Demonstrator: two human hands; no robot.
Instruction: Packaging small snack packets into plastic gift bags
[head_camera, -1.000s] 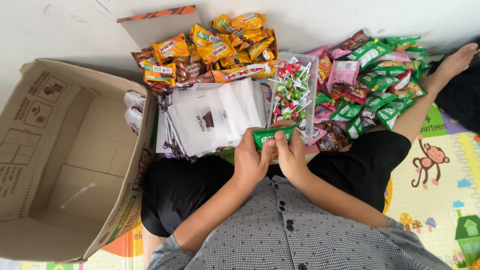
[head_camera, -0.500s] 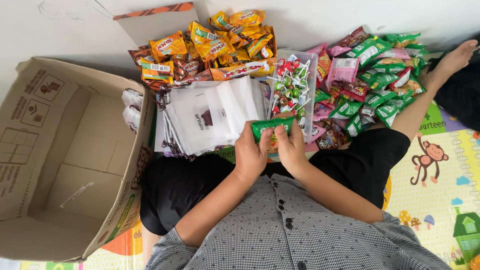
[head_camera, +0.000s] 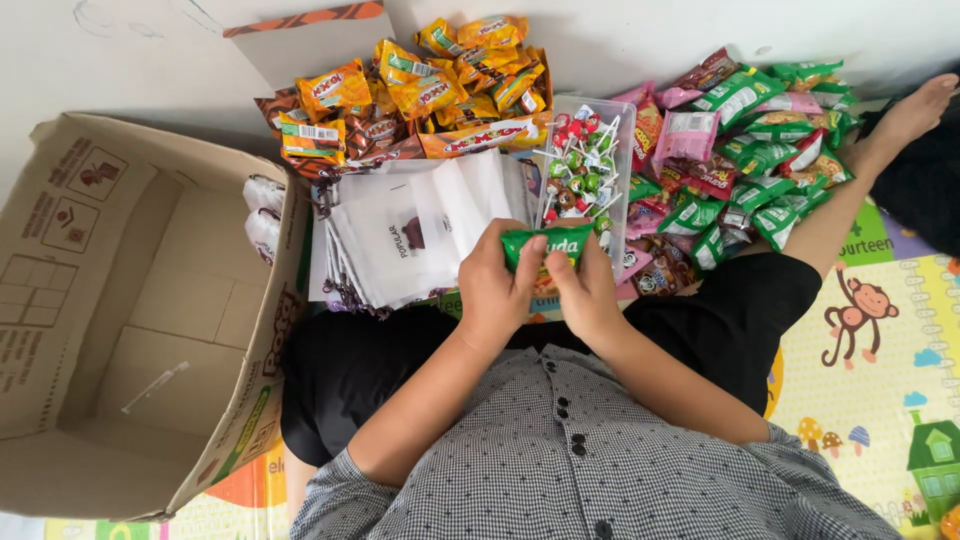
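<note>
My left hand (head_camera: 497, 287) and my right hand (head_camera: 586, 290) together grip a small green snack packet (head_camera: 546, 243) above my lap. Other packets seem to be tucked under it between my fingers, mostly hidden. Just past my hands lies a fanned stack of white pouches (head_camera: 420, 235). A clear plastic tub of lollipops (head_camera: 582, 172) stands right behind the green packet.
A large open cardboard box (head_camera: 140, 310) stands at my left. An orange-and-brown snack pile (head_camera: 420, 90) fills a box at the back. Green and pink packets (head_camera: 750, 150) lie heaped at the right beside my outstretched leg (head_camera: 860, 190). A colourful play mat (head_camera: 880, 350) covers the floor.
Both hands have lifted the green packet slightly up and away from my body; my fingers have shifted along it.
</note>
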